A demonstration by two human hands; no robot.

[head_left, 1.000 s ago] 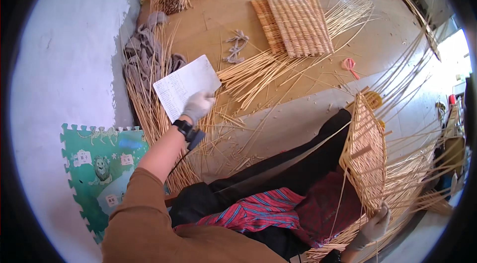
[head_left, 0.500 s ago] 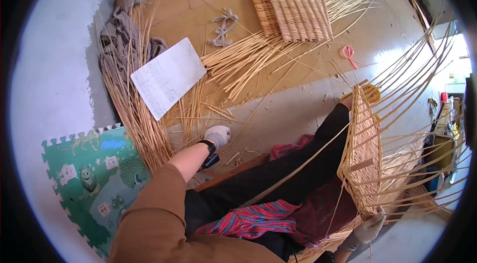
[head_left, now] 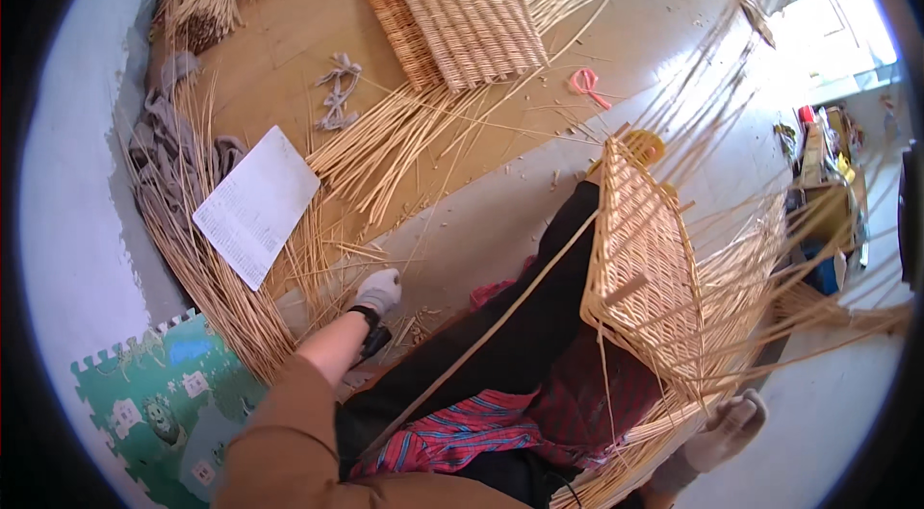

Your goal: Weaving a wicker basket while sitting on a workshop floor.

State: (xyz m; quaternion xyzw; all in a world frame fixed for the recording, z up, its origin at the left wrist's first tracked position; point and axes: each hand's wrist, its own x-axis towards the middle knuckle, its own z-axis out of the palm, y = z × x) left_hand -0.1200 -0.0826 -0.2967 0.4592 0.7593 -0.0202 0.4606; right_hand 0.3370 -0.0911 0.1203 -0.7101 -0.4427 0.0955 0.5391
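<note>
A half-woven wicker panel (head_left: 645, 268) with long loose rods fanning out from its edges is propped on end over my lap, at right of the middle. My right hand (head_left: 727, 430), in a pale glove, is just off its lower corner, fingers loosely bent and apart, with nothing seen in them. My left hand (head_left: 378, 291), gloved and with a black band on the wrist, is closed in a fist near thin wicker rods (head_left: 318, 264) on the floor. What it holds, if anything, is hidden. A flat stick (head_left: 626, 290) pokes out through the weave.
Finished woven panels (head_left: 472, 23) lie on a rod bundle (head_left: 385, 163). A written sheet (head_left: 258, 208), grey cloth strips (head_left: 339, 93), pink-handled scissors-like tool (head_left: 589, 88) and a green play mat (head_left: 173, 394) lie around. A wall (head_left: 72, 172) borders the left.
My right hand has come off the panel's lower corner and moved slightly right. The panel has turned to show more of its face, its rods swinging. The whole view has shifted; my left fist stays closed.
</note>
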